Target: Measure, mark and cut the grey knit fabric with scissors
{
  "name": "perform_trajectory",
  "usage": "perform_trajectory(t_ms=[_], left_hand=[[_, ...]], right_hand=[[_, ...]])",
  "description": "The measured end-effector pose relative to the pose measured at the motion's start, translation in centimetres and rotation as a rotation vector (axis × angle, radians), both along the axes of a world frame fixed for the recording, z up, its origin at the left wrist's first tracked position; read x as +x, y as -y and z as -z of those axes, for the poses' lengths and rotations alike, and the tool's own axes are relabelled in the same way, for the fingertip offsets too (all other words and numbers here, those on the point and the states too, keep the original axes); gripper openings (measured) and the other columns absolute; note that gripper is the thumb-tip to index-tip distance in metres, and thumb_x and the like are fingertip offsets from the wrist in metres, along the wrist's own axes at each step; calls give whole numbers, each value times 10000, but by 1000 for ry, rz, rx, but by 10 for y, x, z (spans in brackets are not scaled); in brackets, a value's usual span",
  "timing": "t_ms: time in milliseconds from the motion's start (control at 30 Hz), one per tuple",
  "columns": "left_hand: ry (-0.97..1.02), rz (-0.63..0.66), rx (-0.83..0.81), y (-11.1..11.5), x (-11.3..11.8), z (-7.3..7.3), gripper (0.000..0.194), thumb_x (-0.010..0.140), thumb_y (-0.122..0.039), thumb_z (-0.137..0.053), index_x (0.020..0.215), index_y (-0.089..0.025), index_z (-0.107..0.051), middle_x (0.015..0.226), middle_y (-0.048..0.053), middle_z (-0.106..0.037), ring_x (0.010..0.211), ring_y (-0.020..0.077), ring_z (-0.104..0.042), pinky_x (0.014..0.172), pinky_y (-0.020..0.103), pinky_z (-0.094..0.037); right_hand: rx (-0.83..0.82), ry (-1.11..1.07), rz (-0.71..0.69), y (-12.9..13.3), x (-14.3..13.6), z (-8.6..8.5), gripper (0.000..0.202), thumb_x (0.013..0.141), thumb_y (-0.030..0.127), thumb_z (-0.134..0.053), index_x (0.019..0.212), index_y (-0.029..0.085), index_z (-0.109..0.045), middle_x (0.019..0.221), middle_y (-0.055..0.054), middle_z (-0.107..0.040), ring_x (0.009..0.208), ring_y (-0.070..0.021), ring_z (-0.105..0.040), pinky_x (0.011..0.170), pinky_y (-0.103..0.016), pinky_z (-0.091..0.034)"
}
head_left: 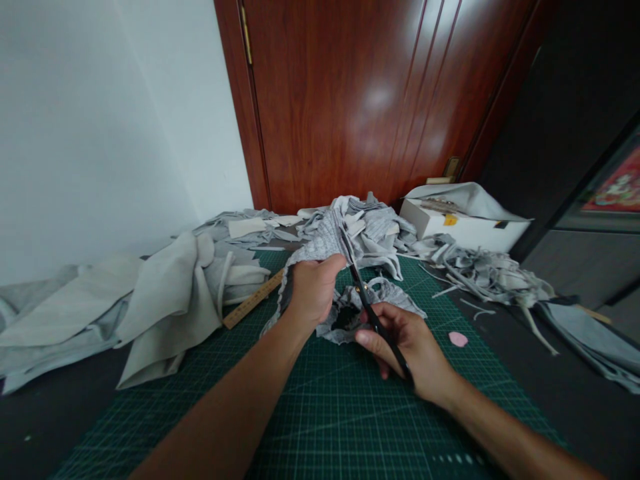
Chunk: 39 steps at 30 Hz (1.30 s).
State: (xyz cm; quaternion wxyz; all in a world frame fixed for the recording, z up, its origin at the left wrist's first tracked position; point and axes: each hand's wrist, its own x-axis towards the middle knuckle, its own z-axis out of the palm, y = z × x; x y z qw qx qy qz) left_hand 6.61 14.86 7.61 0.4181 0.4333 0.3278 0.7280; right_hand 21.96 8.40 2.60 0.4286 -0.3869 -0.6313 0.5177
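Observation:
My left hand [316, 287] is closed on a piece of grey knit fabric [316, 241], lifted above the green cutting mat [320, 420]. Black-handled scissors [369, 308] are gripped in my right hand [400, 337]. Their blades point up and away from me, against the right edge of the raised fabric. Whether the blades are fully closed is hard to make out. Beneath both hands a crumpled grey fabric piece [400, 297] lies on the mat, partly hidden by the right hand and the scissors.
Folded pale fabric [165, 293] lies to the left, beside a wooden ruler [254, 300]. More grey cloth [385, 223] is heaped at the back. At right are a white box [457, 223], tangled fabric strips [490, 270] and a pink chalk-like piece [458, 339]. A wooden door [340, 100] stands behind.

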Motion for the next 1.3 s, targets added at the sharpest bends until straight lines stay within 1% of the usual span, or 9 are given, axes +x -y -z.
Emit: perform_trajectory(t_ms=[100,267,400,567,700,900,1100,1200,1300], left_hand=[[-42,8,77,1,1,2,150,640,-183,-685,602,-231,-548,609,-49,-603,695,189,-638,764,327,-502],[-88,49,70,3,4,8,117,665,-200,-706,630,-225,-598,650,-29,-633,727,204,-647,769,330,-505],[-85,99,-3,7,5,11,204,652,-200,-719,562,-218,-537,569,-43,-538,622,166,-563,677,306,-478],[-175,120,-107,13,5,11,261,644,-262,-715,524,-214,-488,545,-53,-461,527,121,-440,517,275,-366],[-224,124,-143,14,4,13,269,643,-304,-711,527,-212,-487,560,-45,-461,543,123,-442,532,281,-370],[-264,153,-196,12,3,20,295,663,-350,-721,515,-210,-507,532,-42,-451,534,138,-447,539,299,-358],[-154,152,-90,10,6,23,244,675,-289,-750,542,-202,-565,563,-42,-519,551,136,-475,578,293,-384],[-138,133,-82,10,6,20,321,718,-362,-778,517,-207,-583,532,-40,-532,522,131,-476,587,292,-390],[-181,51,-65,10,6,16,462,798,-447,-746,452,-222,-538,459,-47,-474,494,123,-462,598,288,-385]], right_hand=[[6,-15,3,0,0,-1,476,745,529,-894,925,178,-627,577,82,-534,392,-76,-462,364,-186,-400],[11,-36,-7,-2,1,0,459,754,499,-898,937,177,-626,594,76,-555,402,-80,-487,379,-191,-422],[20,-51,-10,-3,1,0,445,764,483,-895,928,169,-625,596,75,-558,405,-75,-496,383,-182,-409],[15,-50,22,-2,-1,-3,497,736,537,-894,916,162,-623,595,71,-562,396,-74,-492,370,-187,-414],[22,-47,41,-2,-2,-4,526,730,570,-882,924,159,-618,576,78,-547,394,-80,-490,371,-199,-439],[57,-26,52,-1,1,-4,500,801,603,-809,929,168,-599,542,85,-521,385,-83,-477,368,-200,-431],[55,17,56,1,-1,-7,529,786,653,-796,896,172,-606,532,83,-514,381,-81,-465,365,-200,-423],[37,30,63,3,-2,-9,553,771,678,-795,894,171,-611,511,90,-507,366,-77,-456,358,-193,-400],[24,26,69,4,-3,-9,560,763,683,-800,896,173,-608,491,95,-508,358,-74,-453,358,-186,-390]])
